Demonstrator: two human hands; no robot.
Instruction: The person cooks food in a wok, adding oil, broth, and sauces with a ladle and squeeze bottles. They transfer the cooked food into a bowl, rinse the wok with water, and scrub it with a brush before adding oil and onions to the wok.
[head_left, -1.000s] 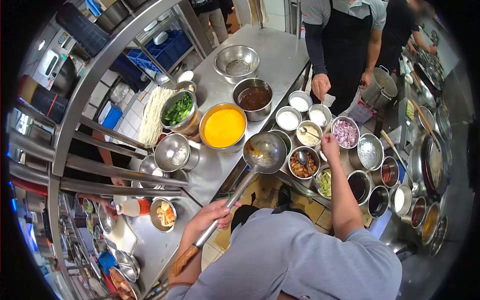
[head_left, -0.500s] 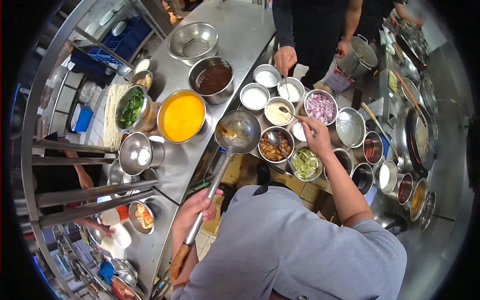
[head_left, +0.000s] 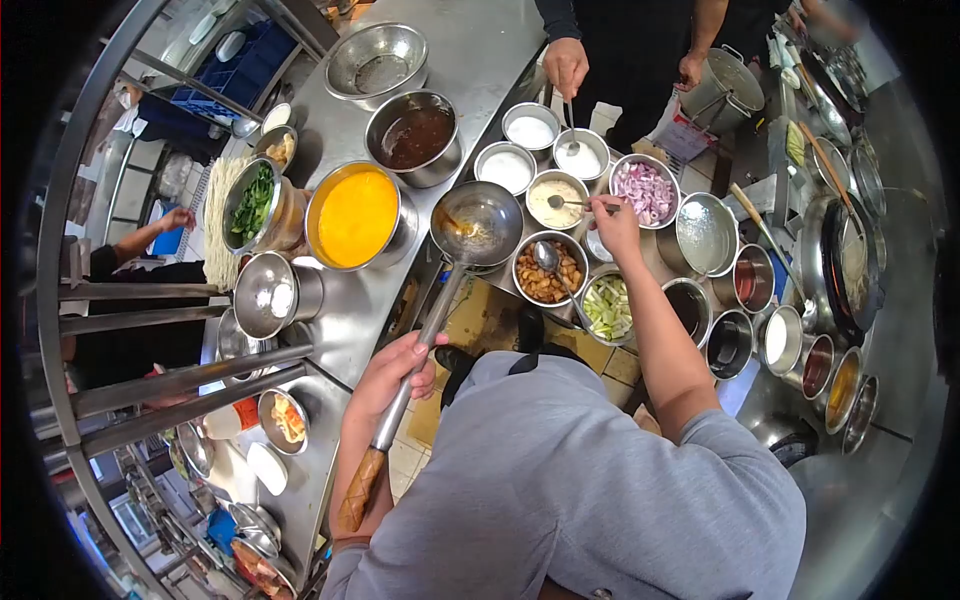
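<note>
My left hand (head_left: 393,377) is wrapped around the metal shaft of a long ladle (head_left: 483,213) with a wooden grip end. Its bowl, holding a little brownish, wet-looking residue, is beside the seasoning containers. Between the fingers of my right hand (head_left: 618,229) is the handle of a small spoon (head_left: 557,201), its tip over a round container of pale, grainy powder (head_left: 545,218). Below my right hand are a container of browned chunks (head_left: 540,285) with another spoon in it, and one of chopped pale-green vegetable (head_left: 607,307). Chopped purple onion (head_left: 645,193) lies just above my hand.
Opposite, another person's hand (head_left: 566,65) holds a spoon in a container of white powder (head_left: 580,160). The left counter bears pots of orange liquid (head_left: 352,218) and dark sauce (head_left: 415,135). Metal shelf rails (head_left: 190,385) stand at left; a wok (head_left: 845,265) is at right.
My right hand and its spoon have shifted slightly up and left over the pale powder. My left hand keeps its hold on the ladle. A person's arm has appeared behind the left rails.
</note>
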